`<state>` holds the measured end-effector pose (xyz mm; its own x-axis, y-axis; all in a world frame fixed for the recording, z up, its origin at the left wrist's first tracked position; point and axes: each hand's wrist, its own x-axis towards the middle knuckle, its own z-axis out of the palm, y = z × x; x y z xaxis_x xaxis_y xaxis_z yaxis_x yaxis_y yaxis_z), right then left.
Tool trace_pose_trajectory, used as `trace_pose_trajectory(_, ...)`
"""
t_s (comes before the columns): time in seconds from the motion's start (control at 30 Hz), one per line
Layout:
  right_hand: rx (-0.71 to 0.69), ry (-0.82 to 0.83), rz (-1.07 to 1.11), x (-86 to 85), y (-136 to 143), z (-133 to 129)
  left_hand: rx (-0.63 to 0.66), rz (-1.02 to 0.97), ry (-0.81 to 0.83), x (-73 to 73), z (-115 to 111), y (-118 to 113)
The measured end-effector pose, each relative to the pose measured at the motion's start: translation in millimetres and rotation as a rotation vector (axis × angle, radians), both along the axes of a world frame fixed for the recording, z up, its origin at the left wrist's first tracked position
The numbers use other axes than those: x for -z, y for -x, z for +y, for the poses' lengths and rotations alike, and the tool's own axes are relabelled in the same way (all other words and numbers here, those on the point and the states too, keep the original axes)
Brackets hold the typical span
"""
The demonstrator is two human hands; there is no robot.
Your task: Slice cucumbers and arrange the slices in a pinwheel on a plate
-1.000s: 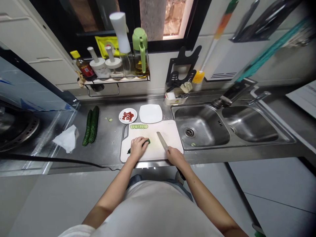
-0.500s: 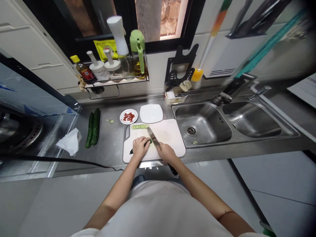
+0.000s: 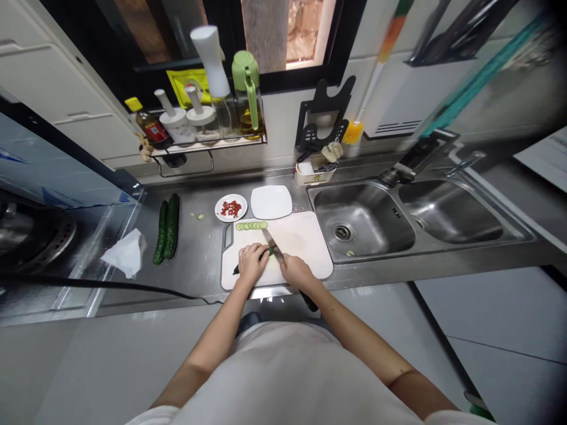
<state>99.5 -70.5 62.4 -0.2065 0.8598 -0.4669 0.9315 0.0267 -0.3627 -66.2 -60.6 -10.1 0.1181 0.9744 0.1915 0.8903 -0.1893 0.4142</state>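
On the grey steel surface (image 3: 195,248), the white plastic cutting board (image 3: 305,236) holds a dark green cucumber piece (image 3: 266,252) pinned under the left hand (image 3: 250,262), fingers curled over it. The right hand (image 3: 296,273), fingers clenched on the steel-bladed knife (image 3: 272,245), has swung in from the board's right side within the last second, so the blade now meets the cucumber's cut end, below the row of pale green slices (image 3: 251,226)

Both forearms bare, reaching fwd from the torso & converging — hands end up just beside each other, nearly touching. Left hand (image 3: 251,261): palm down, fingers curled under w/ knuckles raised, pressing down on what's beneath it. Right hand (image 3: 296,272): closed in a fist-type grip, wrist roughly straight, knuckles angled toward the left hand — thumb side up. Elbows bent, spread wider than the hands.
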Motion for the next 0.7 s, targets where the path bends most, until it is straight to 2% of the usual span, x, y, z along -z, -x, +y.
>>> trace_pose_trajectory(0.43, -0.052, 0.062, -0.061, -3.6, -10, -23, -0.002, -0.006, 0.01, 1.4, 0, 0)
trace_pose_trajectory(0.7, -0.053, 0.036, -0.067, 2.3, -8, -22, -0.004, -0.024, 0.007, 0.3, 0, -1)
